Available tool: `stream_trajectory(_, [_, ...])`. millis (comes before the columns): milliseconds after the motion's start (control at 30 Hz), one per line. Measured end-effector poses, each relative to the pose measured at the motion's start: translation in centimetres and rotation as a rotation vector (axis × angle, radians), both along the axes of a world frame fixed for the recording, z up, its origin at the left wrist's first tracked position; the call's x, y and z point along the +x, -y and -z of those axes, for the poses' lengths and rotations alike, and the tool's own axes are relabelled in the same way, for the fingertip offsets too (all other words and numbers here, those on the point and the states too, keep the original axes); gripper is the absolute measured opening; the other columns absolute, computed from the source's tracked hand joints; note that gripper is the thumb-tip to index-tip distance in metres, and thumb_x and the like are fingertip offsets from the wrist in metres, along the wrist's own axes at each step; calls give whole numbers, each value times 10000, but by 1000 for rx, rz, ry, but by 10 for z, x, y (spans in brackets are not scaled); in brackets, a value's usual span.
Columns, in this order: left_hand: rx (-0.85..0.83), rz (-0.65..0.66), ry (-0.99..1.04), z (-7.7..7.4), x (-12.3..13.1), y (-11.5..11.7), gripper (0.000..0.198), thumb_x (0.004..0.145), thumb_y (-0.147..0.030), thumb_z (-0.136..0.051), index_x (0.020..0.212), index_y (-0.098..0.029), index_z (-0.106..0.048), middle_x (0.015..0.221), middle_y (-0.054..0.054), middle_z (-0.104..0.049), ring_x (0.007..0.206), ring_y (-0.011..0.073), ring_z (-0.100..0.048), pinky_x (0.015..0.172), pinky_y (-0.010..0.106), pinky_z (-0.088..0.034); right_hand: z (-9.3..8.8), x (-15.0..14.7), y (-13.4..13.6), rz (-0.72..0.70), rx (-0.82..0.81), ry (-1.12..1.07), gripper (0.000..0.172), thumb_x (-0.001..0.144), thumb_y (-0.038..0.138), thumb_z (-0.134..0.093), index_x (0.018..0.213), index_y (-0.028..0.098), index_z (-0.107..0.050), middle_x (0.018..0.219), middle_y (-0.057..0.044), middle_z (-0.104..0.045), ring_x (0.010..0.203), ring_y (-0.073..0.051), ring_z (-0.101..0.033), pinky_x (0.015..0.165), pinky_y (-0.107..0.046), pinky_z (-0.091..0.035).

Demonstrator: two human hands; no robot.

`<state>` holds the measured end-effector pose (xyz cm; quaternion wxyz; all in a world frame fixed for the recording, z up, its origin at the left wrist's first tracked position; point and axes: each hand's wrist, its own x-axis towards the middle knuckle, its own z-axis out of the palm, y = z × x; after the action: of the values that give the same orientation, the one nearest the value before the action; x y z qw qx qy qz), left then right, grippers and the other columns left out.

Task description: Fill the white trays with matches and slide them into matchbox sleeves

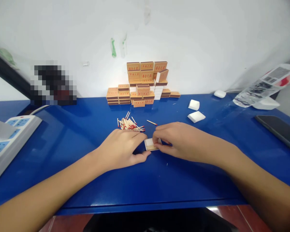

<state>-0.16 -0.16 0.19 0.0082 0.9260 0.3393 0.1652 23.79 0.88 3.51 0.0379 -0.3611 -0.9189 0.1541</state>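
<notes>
A small white matchbox tray (148,142) lies on the blue table with pale matchsticks (151,148) along its near side. My left hand (125,146) holds the tray's left end between thumb and fingers. The fingers of my right hand (174,140) are closed and dip into the tray's right part, covering it; what they pinch, if anything, is hidden. Just behind my left hand is a loose pile of red-tipped matches (129,124). One single match (151,122) lies apart, beyond the tray.
Stacked orange matchboxes (142,91) stand against the wall. Two white trays (196,116) sit at the right back, near a plastic bottle (253,88) and a dark phone (280,130). A power strip (14,135) occupies the left side.
</notes>
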Motion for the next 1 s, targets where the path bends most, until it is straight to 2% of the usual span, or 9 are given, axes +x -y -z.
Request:
stream_trajectory(233, [-23, -15, -7, 0, 0, 0, 288, 911, -437, -689, 1056, -191, -727, 901, 35, -802, 782, 242, -777, 624, 322, -548, 2, 2, -1, -6, -21, -22, 130, 967, 242, -608, 884, 205, -701, 866, -29, -700, 748, -171, -595, 682, -307, -369])
stream_trajectory(433, [-58, -21, -21, -1, 0, 0, 305, 919, -445, -682, 1059, -179, -735, 893, 43, -800, 777, 259, -777, 634, 353, -563, 1, 1, -7, 38, 35, -49, 132, 947, 255, -623, 848, 201, -692, 848, -20, -680, 695, -148, -549, 652, -301, -337])
stream_trajectory(600, [-88, 9, -18, 0, 1, 1, 313, 926, -443, -669, 1084, -181, -738, 901, 46, -796, 786, 249, -775, 661, 357, -576, 10, 3, -25, 306, 189, -134, 129, 947, 290, -631, 908, 187, -697, 819, -26, -643, 709, -163, -541, 660, -303, -345])
stream_trajectory(700, [-101, 31, -25, 0, 1, 2, 302, 929, -433, -672, 1085, -182, -736, 908, 46, -797, 808, 249, -777, 688, 357, -580, 22, 3, -38, 380, 177, -122, 141, 946, 302, -643, 923, 172, -693, 888, -52, -650, 766, -176, -562, 695, -307, -376])
stream_trajectory(833, [-93, 15, -32, -1, 1, 3, 305, 920, -450, -681, 1073, -193, -737, 901, 48, -796, 795, 243, -770, 669, 338, -555, 28, 5, -45, 339, 141, -129, 108, 945, 226, -607, 901, 167, -685, 885, -51, -644, 782, -171, -555, 707, -303, -386])
stream_trajectory(933, [-106, -28, -39, -2, 2, 2, 309, 911, -460, -684, 1068, -199, -740, 886, 39, -793, 754, 236, -757, 628, 328, -523, 17, 10, -41, 244, 107, -193, 122, 951, 260, -612, 899, 176, -684, 853, -34, -629, 743, -156, -533, 682, -298, -372])
stream_trajectory(1000, [-124, -65, -56, -3, 2, 1, 321, 911, -475, -676, 1064, -200, -741, 879, 40, -788, 726, 233, -742, 607, 327, -501, 7, 14, -33, 157, 13, -216, 157, 954, 316, -627, 882, 190, -686, 804, -15, -616, 699, -147, -517, 656, -295, -361])
